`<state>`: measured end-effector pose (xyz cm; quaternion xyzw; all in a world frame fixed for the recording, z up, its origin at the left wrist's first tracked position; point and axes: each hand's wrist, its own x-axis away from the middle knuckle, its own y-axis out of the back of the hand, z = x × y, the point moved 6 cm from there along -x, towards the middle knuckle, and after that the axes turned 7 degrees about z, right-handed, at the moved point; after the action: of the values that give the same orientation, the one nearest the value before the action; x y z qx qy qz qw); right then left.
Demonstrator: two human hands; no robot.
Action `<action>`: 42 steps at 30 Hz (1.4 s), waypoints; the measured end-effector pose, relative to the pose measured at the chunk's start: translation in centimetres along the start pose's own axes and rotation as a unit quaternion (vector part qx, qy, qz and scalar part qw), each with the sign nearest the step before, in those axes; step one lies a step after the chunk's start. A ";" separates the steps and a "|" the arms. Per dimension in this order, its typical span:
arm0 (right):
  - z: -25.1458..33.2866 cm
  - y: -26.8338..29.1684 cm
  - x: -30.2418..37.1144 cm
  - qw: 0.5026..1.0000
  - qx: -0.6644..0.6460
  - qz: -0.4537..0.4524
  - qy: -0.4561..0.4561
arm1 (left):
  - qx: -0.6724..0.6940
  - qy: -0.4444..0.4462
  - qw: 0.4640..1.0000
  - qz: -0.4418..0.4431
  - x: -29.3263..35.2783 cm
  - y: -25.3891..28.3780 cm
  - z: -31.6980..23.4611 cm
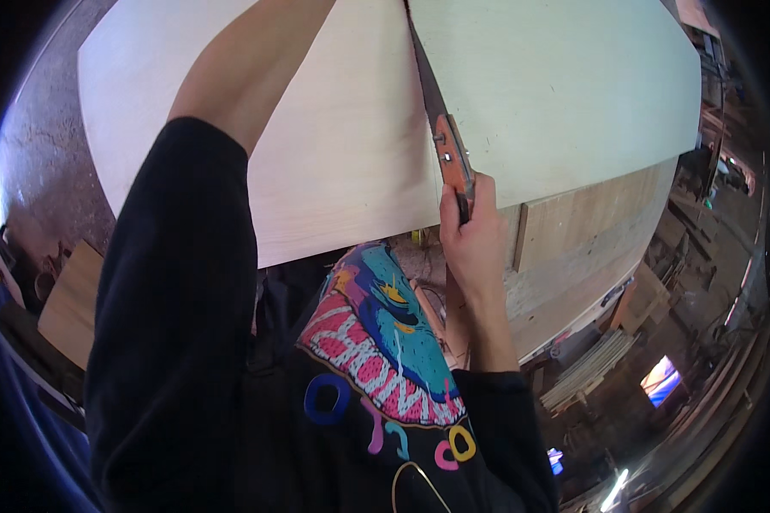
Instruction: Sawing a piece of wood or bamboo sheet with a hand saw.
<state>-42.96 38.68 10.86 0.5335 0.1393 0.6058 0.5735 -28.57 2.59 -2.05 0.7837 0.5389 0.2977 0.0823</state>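
My right hand (477, 238) is closed around the orange and black handle of a handsaw (455, 158). The saw's dark, narrow blade runs away from me toward the top edge, along a line in a large pale plywood sheet (565, 94). A dark gap shows beside the far part of the blade. On the left of that line, the sheet's near part (338, 171) reaches toward my body. My left forearm stretches across the sheet, and the left hand lies beyond the top edge, out of sight.
Under the sheet's right side is a wooden board (586, 218) on a larger panel. Stacked wooden strips (592, 372) and scrap boards lie on the floor at the right. Another plywood piece (73, 303) leans at the left.
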 end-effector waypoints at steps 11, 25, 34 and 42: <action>-3.6 2.1 15.3 0.997 0.006 0.025 -0.077 | 0.021 -0.014 1.000 -0.009 0.3 1.4 0.9; -3.7 0.7 12.6 0.999 -0.029 -0.010 0.017 | -0.033 -0.015 0.999 -0.031 -0.3 2.2 1.9; 2.2 0.1 -3.1 0.999 0.023 0.026 0.016 | 0.000 0.010 1.000 -0.004 -1.0 1.4 1.2; -2.7 1.0 11.7 0.999 -0.012 0.034 -0.029 | 0.189 0.089 0.954 0.217 -1.2 2.1 2.0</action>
<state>-43.04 49.48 16.26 0.5480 0.0970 0.6112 0.5628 -26.07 1.04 -3.18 0.8531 0.4076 0.2700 -0.1823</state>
